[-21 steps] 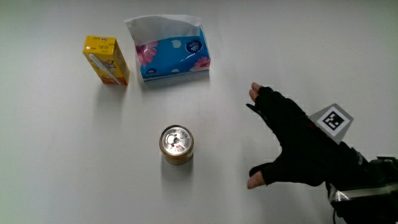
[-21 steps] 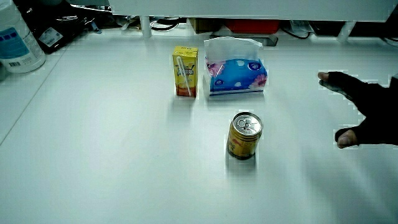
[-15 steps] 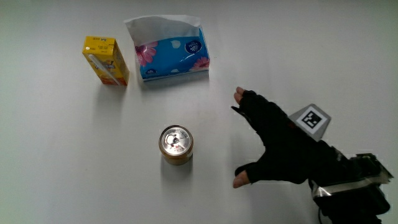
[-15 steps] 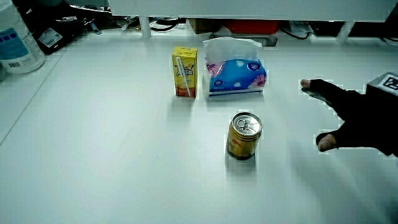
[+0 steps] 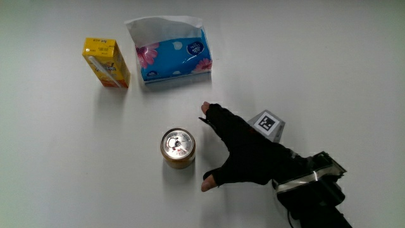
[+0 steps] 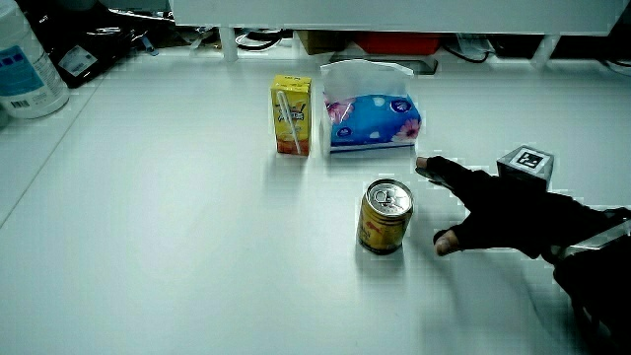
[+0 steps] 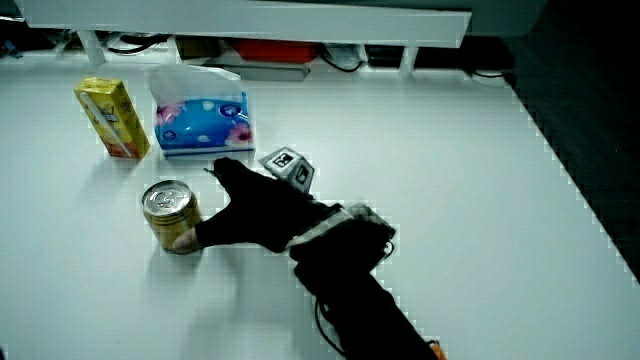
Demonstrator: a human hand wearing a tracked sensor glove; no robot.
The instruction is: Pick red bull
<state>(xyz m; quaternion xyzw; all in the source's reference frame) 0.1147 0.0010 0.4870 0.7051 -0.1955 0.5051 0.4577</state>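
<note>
A short gold can (image 5: 178, 148) with a silver pull-tab top stands upright on the white table (image 5: 63, 164); both side views show the can (image 6: 385, 216) (image 7: 171, 217) too. The gloved hand (image 5: 237, 154) is beside the can, close to it, with thumb and fingers spread wide and nothing between them. In the side views the hand (image 6: 493, 209) (image 7: 250, 213) hovers low over the table, and the thumb tip is almost at the can's side. A patterned cube (image 5: 267, 123) rides on the hand's back.
A yellow juice carton (image 5: 106, 61) and a blue flowered tissue pack (image 5: 172, 52) stand side by side, farther from the person than the can. A large clear bottle (image 6: 28, 61) stands at the table's edge. A low partition with cables (image 6: 394, 20) closes the table's end.
The hand has travelled across the table toward the can, staying spread open. The can, carton and tissue pack have not moved.
</note>
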